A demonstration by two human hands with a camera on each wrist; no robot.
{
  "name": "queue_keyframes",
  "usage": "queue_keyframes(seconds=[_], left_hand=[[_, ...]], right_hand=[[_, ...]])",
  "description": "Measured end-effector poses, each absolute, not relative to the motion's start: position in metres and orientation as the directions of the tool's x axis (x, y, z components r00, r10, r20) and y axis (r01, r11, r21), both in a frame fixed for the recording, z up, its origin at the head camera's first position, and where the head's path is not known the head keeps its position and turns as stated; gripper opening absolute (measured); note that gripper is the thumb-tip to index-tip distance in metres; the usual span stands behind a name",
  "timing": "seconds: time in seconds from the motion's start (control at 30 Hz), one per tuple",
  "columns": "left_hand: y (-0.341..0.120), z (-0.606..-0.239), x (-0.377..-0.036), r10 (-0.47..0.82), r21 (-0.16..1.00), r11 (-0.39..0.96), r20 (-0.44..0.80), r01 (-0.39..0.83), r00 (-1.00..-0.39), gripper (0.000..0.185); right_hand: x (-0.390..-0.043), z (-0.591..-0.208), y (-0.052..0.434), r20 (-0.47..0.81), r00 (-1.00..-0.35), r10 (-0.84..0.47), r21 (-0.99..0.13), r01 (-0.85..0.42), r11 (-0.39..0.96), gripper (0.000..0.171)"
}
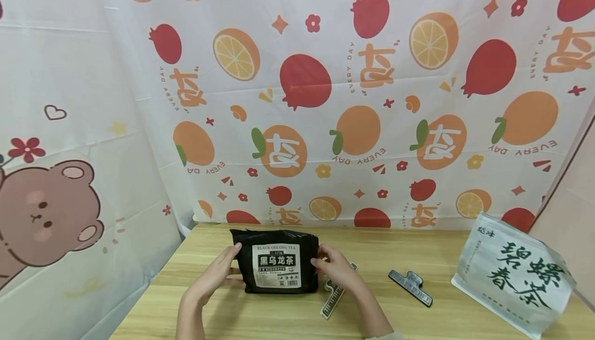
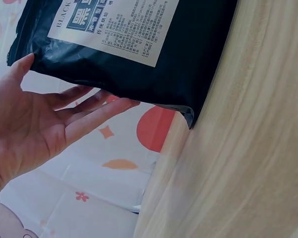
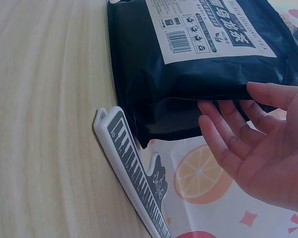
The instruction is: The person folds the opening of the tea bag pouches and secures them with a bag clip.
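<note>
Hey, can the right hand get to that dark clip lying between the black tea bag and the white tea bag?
Probably yes. The right hand rests at the black tea bag, and the dark clip lies on bare table on that side, with nothing between them.

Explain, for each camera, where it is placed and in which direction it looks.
Head: worn on the head, looks forward and down at the wooden table, fruit-print curtain, both forearms.
Left wrist: beside the left hand, looks along its open palm to the black tea bag.
Right wrist: beside the right hand, sees the bag's other end and the piano-key clip.
Shared: the black tea bag shows in all views.
</note>
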State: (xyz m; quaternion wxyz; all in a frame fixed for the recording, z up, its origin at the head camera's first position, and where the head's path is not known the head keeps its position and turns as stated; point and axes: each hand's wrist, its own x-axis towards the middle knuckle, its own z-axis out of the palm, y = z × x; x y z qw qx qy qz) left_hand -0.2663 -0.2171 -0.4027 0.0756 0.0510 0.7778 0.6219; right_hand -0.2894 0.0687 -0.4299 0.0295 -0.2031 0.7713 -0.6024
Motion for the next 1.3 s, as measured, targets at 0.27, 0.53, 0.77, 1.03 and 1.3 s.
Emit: queue_keyframes(seconds=[0.27,0.53,0.77,1.03,1.3], left_hand=[[-0.219,-0.401,-0.268,0.184,0.963,0.27,-0.07,-0.018,-0.98,0.083],[-0.218,-0.389,-0.269,0.171,0.947,0.321,-0.061,-0.003,-0.983,0.086],[-0.219,-0.385,-0.266,0.139,0.96,0.278,0.001,0.04,-0.99,0.074],[-0.212,-0.369,-0.259,0.009,0.867,0.467,0.191,0.173,-0.982,0.091],[-0.177,-0.352,-0.245,-0.107,0.611,0.748,0.498,0.26,-0.861,0.084]], right_hand=[[-0.291,-0.43,0.07,0.201,-0.908,-0.369,-0.937,-0.288,0.198,0.011],[-0.298,-0.426,0.074,0.22,-0.89,-0.399,-0.934,-0.311,0.179,0.013],[-0.296,-0.428,0.076,0.205,-0.888,-0.411,-0.943,-0.293,0.161,0.015],[-0.299,-0.427,0.087,0.214,-0.906,-0.366,-0.928,-0.305,0.213,0.027],[-0.299,-0.425,0.093,0.316,-0.919,-0.238,-0.938,-0.34,0.068,0.022]])
